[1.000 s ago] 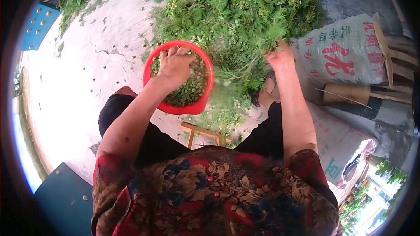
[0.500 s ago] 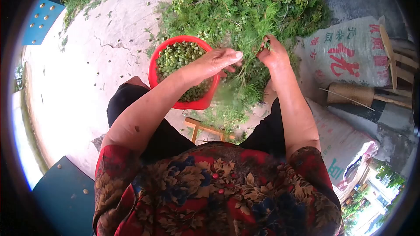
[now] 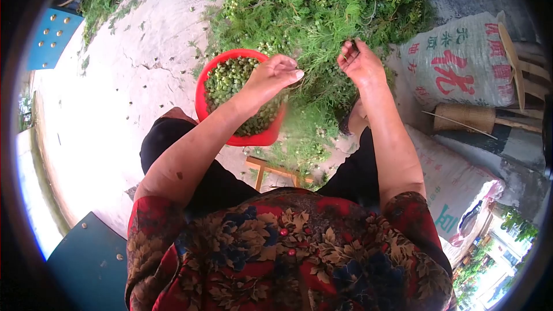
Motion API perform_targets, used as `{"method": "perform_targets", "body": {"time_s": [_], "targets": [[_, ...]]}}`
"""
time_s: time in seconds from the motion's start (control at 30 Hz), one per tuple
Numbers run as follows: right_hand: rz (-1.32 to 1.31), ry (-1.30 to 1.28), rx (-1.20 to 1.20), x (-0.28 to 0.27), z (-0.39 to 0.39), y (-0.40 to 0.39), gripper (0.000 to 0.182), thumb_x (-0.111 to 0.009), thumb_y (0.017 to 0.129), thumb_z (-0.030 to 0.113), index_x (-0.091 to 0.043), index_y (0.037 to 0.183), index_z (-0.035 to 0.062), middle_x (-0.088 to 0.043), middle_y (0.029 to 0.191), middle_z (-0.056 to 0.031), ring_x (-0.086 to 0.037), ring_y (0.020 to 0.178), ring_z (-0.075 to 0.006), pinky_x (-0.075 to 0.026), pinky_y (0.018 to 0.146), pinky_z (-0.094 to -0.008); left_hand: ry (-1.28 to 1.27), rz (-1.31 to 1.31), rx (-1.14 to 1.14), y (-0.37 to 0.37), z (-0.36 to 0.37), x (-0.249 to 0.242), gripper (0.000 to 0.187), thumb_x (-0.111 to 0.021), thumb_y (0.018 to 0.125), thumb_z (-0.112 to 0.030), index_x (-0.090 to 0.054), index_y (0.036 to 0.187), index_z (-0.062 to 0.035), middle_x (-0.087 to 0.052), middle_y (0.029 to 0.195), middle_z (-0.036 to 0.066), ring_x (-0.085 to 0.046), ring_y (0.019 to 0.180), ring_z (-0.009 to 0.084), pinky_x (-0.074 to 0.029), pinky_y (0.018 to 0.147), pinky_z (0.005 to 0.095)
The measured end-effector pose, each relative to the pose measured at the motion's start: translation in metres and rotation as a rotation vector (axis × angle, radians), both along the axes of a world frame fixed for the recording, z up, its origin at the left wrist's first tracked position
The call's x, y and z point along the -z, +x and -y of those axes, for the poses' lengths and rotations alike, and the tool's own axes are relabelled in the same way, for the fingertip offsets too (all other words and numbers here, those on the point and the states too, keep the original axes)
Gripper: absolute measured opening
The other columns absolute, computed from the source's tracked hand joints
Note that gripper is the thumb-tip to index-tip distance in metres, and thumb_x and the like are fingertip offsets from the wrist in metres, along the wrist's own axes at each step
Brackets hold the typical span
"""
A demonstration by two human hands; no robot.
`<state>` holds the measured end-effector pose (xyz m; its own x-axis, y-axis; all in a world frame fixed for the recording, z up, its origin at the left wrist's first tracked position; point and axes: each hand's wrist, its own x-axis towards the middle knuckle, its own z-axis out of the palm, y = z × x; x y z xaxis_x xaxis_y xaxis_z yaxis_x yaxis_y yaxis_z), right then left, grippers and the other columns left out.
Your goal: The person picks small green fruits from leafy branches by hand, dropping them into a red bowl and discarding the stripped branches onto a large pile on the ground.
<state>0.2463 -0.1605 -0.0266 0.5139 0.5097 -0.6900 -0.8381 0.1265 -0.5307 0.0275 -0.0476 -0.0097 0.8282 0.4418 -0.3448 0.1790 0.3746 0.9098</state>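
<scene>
A red plastic basin (image 3: 201, 89) holds many small green, round cones or seed heads. My left hand (image 3: 269, 82) is over its right rim, fingers curled in and thumb stretched to the right; whatever it holds, if anything, is hidden. To the right, my right hand (image 3: 363, 68) is raised in front of the leafy heap, its fingers bent and apart, with no sprig visible in it. The heap of green conifer branches (image 3: 311, 11) bears pale small cones and lies just beyond both hands.
A white woven sack (image 3: 455, 63) with red lettering stands at the right, beside a straw-coloured brush-like roll (image 3: 464, 120). Another sack (image 3: 443, 190) lies nearer. A small wooden stool frame (image 3: 268, 167) is between the knees. Blue studded boards (image 3: 55, 37) are at the left.
The sprig that was in my right hand has left it, and its fingers have loosened. My left hand has moved slightly left, further over the basin, and its fingers have curled.
</scene>
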Motion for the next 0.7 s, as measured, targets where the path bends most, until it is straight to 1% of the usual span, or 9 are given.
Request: {"method": "perform_targets", "body": {"time_s": [0.1,0.2,0.3,0.4,0.43,0.5,0.6,0.63,0.7], "targets": [[0.011,-0.018,0.035,-0.005,0.0,0.001,0.018,-0.045,0.096,0.021,-0.049,0.09,0.0045,-0.057,0.078,-0.0066,-0.054,0.07,-0.0183,-0.048,0.063,-0.035,0.315,-0.089,0.164,-0.005,-0.011,0.014,0.026,-0.069,0.081,-0.025,-0.057,0.093,-0.0052,-0.06,0.086,0.002,-0.055,0.082,0.0098,-0.044,0.074,0.0253],[-0.024,0.041,0.072,0.003,0.001,0.008,0.021,-0.044,0.096,0.021,-0.045,0.093,0.0005,-0.057,0.081,-0.0108,-0.056,0.072,-0.0229,-0.051,0.06,-0.0369,0.296,-0.173,0.298,-0.006,-0.009,0.018,0.03,-0.069,0.081,-0.027,-0.058,0.095,-0.0035,-0.06,0.083,0.003,-0.056,0.08,0.0098,-0.045,0.074,0.0252],[-0.035,0.056,0.059,0.0,0.002,0.006,0.02,-0.044,0.096,0.021,-0.045,0.093,0.0019,-0.056,0.082,-0.0106,-0.056,0.072,-0.0229,-0.05,0.061,-0.0369,0.578,-0.125,0.229,-0.008,-0.002,0.029,0.038,-0.067,0.08,-0.035,-0.057,0.081,0.0008,-0.061,0.073,0.009,-0.059,0.073,0.0124,-0.048,0.069,0.0286],[-0.042,0.138,0.084,0.008,0.008,0.023,0.018,-0.045,0.096,0.021,-0.045,0.093,0.0041,-0.056,0.081,-0.0102,-0.055,0.072,-0.023,-0.05,0.063,-0.0375,0.528,-0.237,0.322,-0.009,-0.005,0.024,0.041,-0.061,0.084,-0.037,-0.057,0.082,0.0037,-0.061,0.072,0.011,-0.059,0.068,0.0165,-0.048,0.067,0.032],[-0.031,0.119,0.077,0.008,0.011,0.029,0.017,-0.046,0.095,0.023,-0.045,0.091,0.0062,-0.055,0.078,-0.0094,-0.054,0.071,-0.0231,-0.049,0.065,-0.0384,0.439,-0.286,0.343,-0.007,-0.006,0.017,0.039,-0.059,0.086,-0.036,-0.056,0.082,0.0027,-0.06,0.072,0.009,-0.058,0.065,0.014,-0.046,0.06,0.0289],[0.04,0.109,0.095,0.008,0.015,0.031,0.017,-0.046,0.095,0.023,-0.045,0.091,0.0068,-0.055,0.077,-0.009,-0.054,0.07,-0.0227,-0.048,0.064,-0.0375,0.258,-0.382,0.383,-0.006,-0.009,0.0,0.037,-0.056,0.089,-0.035,-0.056,0.082,0.0006,-0.058,0.071,0.004,-0.054,0.059,0.0091,-0.043,0.045,0.0229],[0.139,0.061,0.14,0.004,0.016,0.028,0.018,-0.045,0.096,0.025,-0.045,0.09,0.0075,-0.054,0.075,-0.0084,-0.053,0.069,-0.0212,-0.047,0.062,-0.0341,0.331,-0.377,0.398,-0.005,-0.01,-0.005,0.038,-0.05,0.091,-0.033,-0.055,0.078,0.0015,-0.058,0.068,0.006,-0.057,0.06,0.0156,-0.047,0.051,0.0303],[0.17,0.039,0.158,0.004,0.017,0.027,0.019,-0.045,0.096,0.025,-0.045,0.09,0.0076,-0.054,0.075,-0.0082,-0.053,0.069,-0.0206,-0.046,0.061,-0.0326,0.506,-0.372,0.45,-0.007,-0.011,-0.002,0.036,-0.049,0.09,-0.032,-0.055,0.077,0.001,-0.058,0.067,0.007,-0.058,0.06,0.0185,-0.047,0.055,0.0332],[0.162,0.395,0.138,0.036,0.054,0.08,0.018,-0.044,0.096,0.026,-0.046,0.093,0.0081,-0.055,0.075,-0.0085,-0.053,0.068,-0.0202,-0.045,0.06,-0.0311,0.856,-0.354,0.551,-0.017,-0.014,0.012,0.034,-0.047,0.089,-0.029,-0.056,0.075,0.0001,-0.057,0.065,0.01,-0.06,0.062,0.0243,-0.049,0.062,0.0391]]}}
